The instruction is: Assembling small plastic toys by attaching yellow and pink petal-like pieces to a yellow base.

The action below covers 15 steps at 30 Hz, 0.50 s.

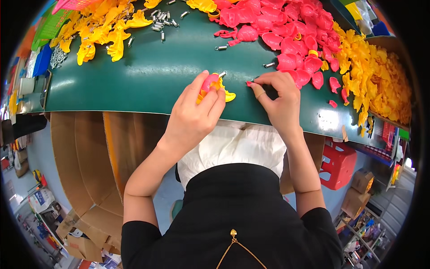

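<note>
My left hand [195, 112] is closed around a yellow plastic part [229, 96] with a pink plastic piece [209, 82] against it, just above the green table. A small metal spring [222, 74] sits at the top of this part; whether it is attached, I cannot tell. To the right, my right hand [283, 101] pinches a small pink plastic piece [249, 84] between thumb and fingertips, apart from the left hand. Beyond the right hand lies a heap of pink shell-shaped plastic pieces [291, 27], with a loose spring [269, 65] at its near edge.
Yellow plastic parts [117, 40] and several springs [161, 20] lie at the far left of the green table [134, 85]. Yellow pieces spill from a cardboard box [380, 42] at right. Below the table stand a large cardboard box [80, 152] and a red stool [338, 163].
</note>
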Available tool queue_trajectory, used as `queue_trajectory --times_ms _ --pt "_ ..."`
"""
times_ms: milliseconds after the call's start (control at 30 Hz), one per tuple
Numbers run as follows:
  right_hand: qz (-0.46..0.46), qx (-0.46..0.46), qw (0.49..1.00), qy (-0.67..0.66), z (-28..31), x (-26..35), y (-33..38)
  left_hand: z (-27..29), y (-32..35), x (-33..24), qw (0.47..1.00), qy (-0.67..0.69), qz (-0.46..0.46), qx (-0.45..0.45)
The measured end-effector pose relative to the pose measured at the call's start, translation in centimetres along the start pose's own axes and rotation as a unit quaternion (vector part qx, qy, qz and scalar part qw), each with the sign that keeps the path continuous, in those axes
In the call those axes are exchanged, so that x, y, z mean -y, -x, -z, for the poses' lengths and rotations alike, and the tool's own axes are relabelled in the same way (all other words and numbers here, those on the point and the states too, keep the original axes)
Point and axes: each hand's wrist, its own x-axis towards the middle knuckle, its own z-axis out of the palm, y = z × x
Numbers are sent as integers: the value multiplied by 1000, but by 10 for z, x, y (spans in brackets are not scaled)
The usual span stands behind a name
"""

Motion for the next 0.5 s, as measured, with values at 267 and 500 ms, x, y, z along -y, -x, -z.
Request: queue_trajectory --times_ms 267,500 --pt "-4 -63 993 -96 -34 30 1 -1 -1 -4 1000 -6 11 -18" --pt "-42 -75 990 -114 -34 31 3 -1 -2 -4 1000 -21 -10 -12"
